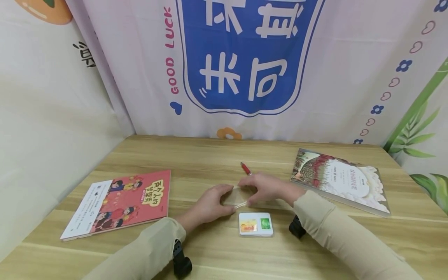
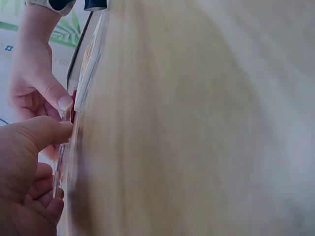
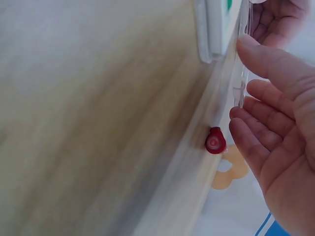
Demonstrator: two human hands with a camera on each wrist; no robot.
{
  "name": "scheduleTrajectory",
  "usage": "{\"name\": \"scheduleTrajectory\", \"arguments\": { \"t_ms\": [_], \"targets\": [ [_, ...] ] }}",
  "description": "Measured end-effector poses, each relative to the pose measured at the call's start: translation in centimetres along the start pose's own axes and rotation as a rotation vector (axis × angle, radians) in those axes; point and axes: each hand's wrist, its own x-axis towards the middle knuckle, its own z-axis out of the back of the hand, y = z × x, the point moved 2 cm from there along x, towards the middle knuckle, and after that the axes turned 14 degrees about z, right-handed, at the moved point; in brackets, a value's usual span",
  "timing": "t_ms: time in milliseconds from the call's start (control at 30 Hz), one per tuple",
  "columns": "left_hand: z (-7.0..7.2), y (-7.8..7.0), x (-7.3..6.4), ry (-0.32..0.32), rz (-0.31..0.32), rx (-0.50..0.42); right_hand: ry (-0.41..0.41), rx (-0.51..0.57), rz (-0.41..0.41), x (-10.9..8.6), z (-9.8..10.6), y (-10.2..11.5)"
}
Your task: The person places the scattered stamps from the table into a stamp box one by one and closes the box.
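Both hands hold a thin, clear plastic piece (image 1: 236, 196) between them just above the table, its far and near edges pinched by fingers and thumbs. My left hand (image 1: 211, 204) grips its left end and my right hand (image 1: 267, 189) its right end. In the left wrist view the clear piece appears edge-on, and what kind of piece it is I cannot tell. Directly in front of the hands, on the near side, lies a flat white case (image 1: 255, 224) with an orange-yellow picture and a green square. A red pen (image 1: 245, 168) lies just beyond my right hand, partly hidden by it.
A red and white picture book (image 1: 120, 204) lies on the wooden table (image 1: 196, 155) at the left. Another book (image 1: 341, 181) with a pale, ornate cover lies at the right. A printed cloth (image 1: 147, 97) hangs along the table's back edge.
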Motion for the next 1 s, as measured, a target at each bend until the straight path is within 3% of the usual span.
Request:
{"name": "scheduleTrajectory", "arguments": {
  "t_ms": [433,733,1000],
  "targets": [
    [0.5,-0.4,-0.4,-0.047,-0.069,-0.029,-0.090,-0.011,0.015,-1.6,1.0,0.4],
    [0.8,-0.8,-1.0,-0.076,-0.153,-0.065,-0.170,0.060,-0.019,-2.9,1.2,1.1],
    [1.0,-1.5,-1.6,-0.091,-0.235,-0.072,-0.243,0.070,-0.003,-4.3,1.4,1.9]
  ]
}}
